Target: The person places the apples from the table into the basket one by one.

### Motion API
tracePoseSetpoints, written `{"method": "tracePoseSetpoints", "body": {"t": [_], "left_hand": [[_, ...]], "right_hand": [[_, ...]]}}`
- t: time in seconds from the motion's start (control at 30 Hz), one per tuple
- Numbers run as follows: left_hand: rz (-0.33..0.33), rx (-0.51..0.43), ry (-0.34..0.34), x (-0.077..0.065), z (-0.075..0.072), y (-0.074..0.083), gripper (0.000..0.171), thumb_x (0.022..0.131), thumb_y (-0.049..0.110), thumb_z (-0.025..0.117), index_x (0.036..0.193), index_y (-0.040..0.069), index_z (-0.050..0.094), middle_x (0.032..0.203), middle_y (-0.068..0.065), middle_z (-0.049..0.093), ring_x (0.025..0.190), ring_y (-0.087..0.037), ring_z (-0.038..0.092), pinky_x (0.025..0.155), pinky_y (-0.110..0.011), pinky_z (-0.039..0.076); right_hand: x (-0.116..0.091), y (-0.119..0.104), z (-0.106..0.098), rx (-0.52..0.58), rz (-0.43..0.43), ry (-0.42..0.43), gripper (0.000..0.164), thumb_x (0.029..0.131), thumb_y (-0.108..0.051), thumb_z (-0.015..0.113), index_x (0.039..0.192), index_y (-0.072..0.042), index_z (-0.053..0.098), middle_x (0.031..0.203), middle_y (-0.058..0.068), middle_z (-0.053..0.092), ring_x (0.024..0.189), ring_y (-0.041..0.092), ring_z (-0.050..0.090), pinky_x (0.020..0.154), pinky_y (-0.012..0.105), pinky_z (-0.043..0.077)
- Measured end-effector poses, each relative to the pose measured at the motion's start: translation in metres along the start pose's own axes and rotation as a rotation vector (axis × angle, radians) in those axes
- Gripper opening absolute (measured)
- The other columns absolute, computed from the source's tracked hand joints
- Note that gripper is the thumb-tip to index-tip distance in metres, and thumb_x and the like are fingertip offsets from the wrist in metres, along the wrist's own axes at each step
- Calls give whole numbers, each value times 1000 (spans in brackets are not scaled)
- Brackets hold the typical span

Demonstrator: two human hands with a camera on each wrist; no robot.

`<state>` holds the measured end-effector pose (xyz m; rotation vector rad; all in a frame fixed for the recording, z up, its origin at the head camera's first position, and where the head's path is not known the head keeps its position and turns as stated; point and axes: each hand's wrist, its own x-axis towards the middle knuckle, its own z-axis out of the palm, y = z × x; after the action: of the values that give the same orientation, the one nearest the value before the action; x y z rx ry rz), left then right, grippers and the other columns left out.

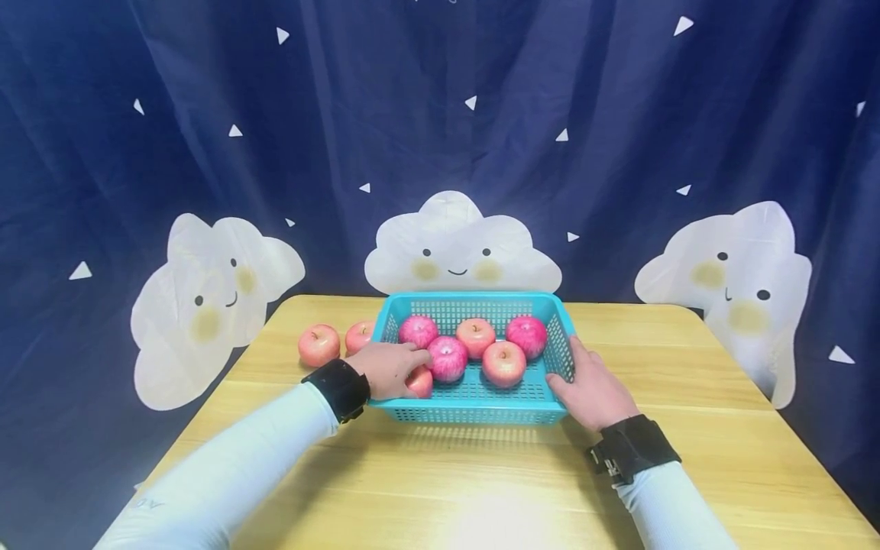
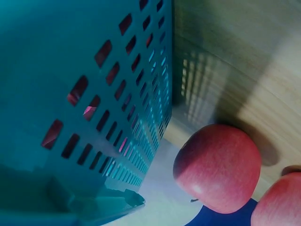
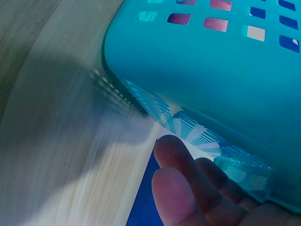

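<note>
A turquoise plastic basket [image 1: 474,416] with perforated walls stands on the table, several apples inside it. Some are deep pink, such as this apple [image 1: 528,337]; others are paler red, like the apple [image 1: 504,364] near the middle. My left hand [image 1: 392,368] reaches over the left rim and holds a pale red apple [image 1: 421,383] in the front left corner, partly covering it. With my right hand [image 1: 596,389] I grip the basket's right rim, thumb on the inner side. In the right wrist view, fingers [image 3: 174,150] show beside the outer wall.
Left of the basket, two more pale red apples, one apple [image 1: 319,345] and a second apple [image 1: 360,337] partly behind the rim, lie on the wooden table [image 1: 440,481]. A dark blue curtain [image 1: 522,160] with white clouds hangs behind the table's far edge.
</note>
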<state>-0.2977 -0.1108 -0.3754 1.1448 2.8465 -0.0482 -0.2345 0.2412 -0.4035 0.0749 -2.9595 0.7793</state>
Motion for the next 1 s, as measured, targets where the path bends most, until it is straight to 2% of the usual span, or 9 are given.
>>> {"method": "tracePoseSetpoints", "body": {"t": [0.2,0.53,0.6,0.73,0.87,1.0], "left_hand": [[3,-33,-6,0,-2,1,34,86,43,77,111,27,61,89,9,55,88,-12,59,78,-33,51],[67,-38,-6,2,4,-8,30,91,42,70,117,27,63,85,10,54,84,-10,54,77,-30,49],[84,-47,11,0,2,-9,32,91,39,69,119,24,65,86,9,55,84,-11,54,78,-31,49],[102,-38,76,-7,-5,-14,41,90,38,72,124,17,67,99,3,63,94,-16,57,88,-35,50],[70,-15,155,-16,-11,-24,44,90,39,73,125,13,67,113,-2,65,107,-22,59,97,-42,49],[12,-18,193,-27,-13,-39,48,90,38,73,129,10,65,119,-4,63,114,-25,59,102,-44,48]], "right_hand": [[0,-1,-2,-3,-6,4,86,98,-43,55,159,4,15,146,36,41,131,51,46,98,66,44],[-1,-1,-1,-4,-5,3,85,99,-42,55,159,4,16,145,37,42,130,51,47,98,66,44],[-2,-1,-1,-1,-4,1,86,99,-42,55,159,4,16,145,37,42,130,51,47,98,66,44],[-3,-2,-1,3,6,-9,86,99,-43,54,159,4,14,146,36,40,131,51,46,99,66,43],[-3,-3,-1,1,11,-13,87,99,-43,54,159,4,13,146,37,39,131,52,45,100,66,42],[-3,-5,-2,-2,5,-11,87,99,-42,54,159,5,14,146,37,40,131,51,45,100,65,42]]}}
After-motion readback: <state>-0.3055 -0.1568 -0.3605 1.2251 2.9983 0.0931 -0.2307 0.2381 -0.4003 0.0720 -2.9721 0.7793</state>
